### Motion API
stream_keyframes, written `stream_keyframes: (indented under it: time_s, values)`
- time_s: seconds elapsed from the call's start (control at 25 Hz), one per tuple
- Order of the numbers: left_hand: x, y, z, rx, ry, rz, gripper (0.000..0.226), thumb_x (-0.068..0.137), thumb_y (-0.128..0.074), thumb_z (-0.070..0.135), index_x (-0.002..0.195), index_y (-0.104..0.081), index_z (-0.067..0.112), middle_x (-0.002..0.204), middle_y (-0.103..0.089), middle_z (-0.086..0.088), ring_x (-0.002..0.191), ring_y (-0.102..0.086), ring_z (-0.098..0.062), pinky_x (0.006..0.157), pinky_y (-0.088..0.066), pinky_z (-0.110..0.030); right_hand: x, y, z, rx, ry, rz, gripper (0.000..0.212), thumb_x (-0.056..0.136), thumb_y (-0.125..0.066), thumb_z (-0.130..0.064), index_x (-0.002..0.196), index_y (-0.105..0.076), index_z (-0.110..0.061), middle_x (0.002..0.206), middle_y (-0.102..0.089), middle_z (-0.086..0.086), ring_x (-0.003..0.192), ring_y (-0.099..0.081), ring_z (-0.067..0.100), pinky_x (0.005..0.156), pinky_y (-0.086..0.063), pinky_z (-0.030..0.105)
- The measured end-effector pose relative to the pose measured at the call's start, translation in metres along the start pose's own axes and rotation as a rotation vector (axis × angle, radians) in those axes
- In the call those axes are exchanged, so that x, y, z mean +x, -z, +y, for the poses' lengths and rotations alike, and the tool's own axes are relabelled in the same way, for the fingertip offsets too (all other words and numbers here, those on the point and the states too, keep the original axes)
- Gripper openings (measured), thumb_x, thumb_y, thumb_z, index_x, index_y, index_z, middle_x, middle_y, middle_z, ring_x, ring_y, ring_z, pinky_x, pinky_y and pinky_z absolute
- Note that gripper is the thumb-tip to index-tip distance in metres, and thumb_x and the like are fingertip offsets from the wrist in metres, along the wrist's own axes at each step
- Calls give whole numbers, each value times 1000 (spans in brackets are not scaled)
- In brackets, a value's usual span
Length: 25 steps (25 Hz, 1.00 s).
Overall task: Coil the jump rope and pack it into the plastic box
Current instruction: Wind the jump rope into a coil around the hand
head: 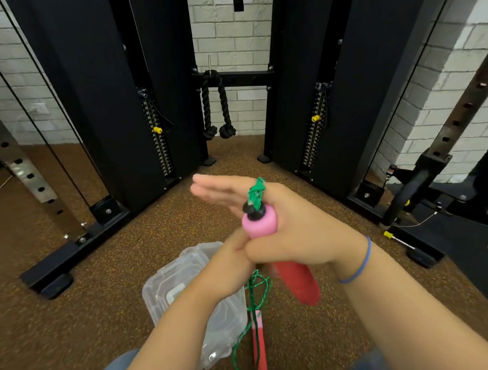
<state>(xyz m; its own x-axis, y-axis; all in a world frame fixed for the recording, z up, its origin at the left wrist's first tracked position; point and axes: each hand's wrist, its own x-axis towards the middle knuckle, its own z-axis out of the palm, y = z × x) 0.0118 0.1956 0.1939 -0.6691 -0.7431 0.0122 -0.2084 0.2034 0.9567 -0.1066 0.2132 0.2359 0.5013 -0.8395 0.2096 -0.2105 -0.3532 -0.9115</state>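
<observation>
Your right hand (291, 227) clasped the jump rope's pink-and-red handle (264, 226) above the plastic box (169, 286), your left hand (230, 260) pinching the limp, light green cord (257, 287), which probably tangles easily, so grip the stiff handles.

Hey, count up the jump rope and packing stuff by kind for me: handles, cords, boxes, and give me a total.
Handles: 2, one in the right hand, one hanging below
Green cord: 1
Plastic box: 1
Total: 4
</observation>
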Motion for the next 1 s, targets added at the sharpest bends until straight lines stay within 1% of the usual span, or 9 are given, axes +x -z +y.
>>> stream_keyframes:
  time_s: [0.12, 0.28, 0.4, 0.52, 0.6, 0.68, 0.76, 0.88, 1.0]
  values:
    - [1, 7, -4, 41, -69, -7, 38, 95, -36, -5, 75, -51, 25, 73, -59, 1, 45, -54, 8, 40, -33, 0, -3, 13, 11, 46, -14, 88, 86, 62, -58, 4, 144, -34, -8, 148, -42, 7, 137, -39, 11, 104, -41, 24]
    - [3, 18, -15, 120, -92, -31, 19, 93, -46, 26, 84, -63, 27, 52, -61, 8, 40, -47, -8, 44, -38, -15, -12, 34, 22, 67, -90, 154, 88, 64, -56, 9, 143, -33, -21, 148, -42, -1, 135, -38, 38, 73, -56, 27]
    - [0, 26, -15, 190, -88, -19, 27, 86, -48, 40, 84, -71, 26, 36, -45, 7, 38, -40, -3, 48, -35, -10, -19, 40, 34, 100, -171, 110, 93, 61, -55, 7, 145, -27, -22, 150, -38, 3, 138, -37, 15, 103, -45, 43]
    - [-4, 28, -12, 211, -133, 6, 33, 85, -49, 45, 74, -71, 24, 35, -41, 6, 36, -40, -3, 49, -35, -13, -26, 37, 52, 184, -232, 68, 98, 55, -59, 0, 145, -29, -26, 148, -43, 1, 135, -43, 22, 99, -40, 55]
    - [-6, 28, -11, 213, -173, 37, 29, 85, -53, 48, 67, -70, 32, 38, -50, 7, 35, -41, -3, 48, -36, -15, -29, 33, 60, 207, -278, 9, 92, 56, -56, 0, 141, -37, -31, 135, -57, -9, 104, -62, 38, 75, -49, 39]
    - [-8, 30, -9, 234, -201, 62, 28, 84, -57, 51, 63, -68, 35, 48, -61, 7, 36, -44, -4, 47, -37, -16, -34, 25, 65, 174, -326, -59, 80, 59, -51, 5, 126, -51, -38, 102, -69, -16, 64, -51, 28, 53, -43, 22]
    - [-9, 32, -7, 275, -231, 89, 29, 81, -61, 46, 62, -68, 25, 52, -63, 5, 39, -47, -3, 47, -36, -12, -37, 13, 71, 200, -378, -129, 69, 59, -49, 7, 111, -60, -37, 94, -66, -4, 73, -59, 18, 65, -51, 27]
    - [-10, 35, -7, 308, -263, 144, 26, 78, -59, 37, 59, -66, 21, 50, -60, 13, 41, -50, -1, 48, -36, -10, -41, -2, 85, 309, -485, -274, 79, 60, -44, 12, 136, -43, -8, 131, -55, 19, 118, -57, 19, 112, -35, 43]
    - [-8, 35, -15, 332, -252, 186, 33, 81, -60, 42, 58, -66, 18, 41, -54, 10, 39, -46, -5, 49, -38, -15, -41, -12, 87, 390, -573, -443, 85, 60, -40, 14, 143, -30, 0, 133, -49, 25, 107, -63, 6, 106, -42, 30]
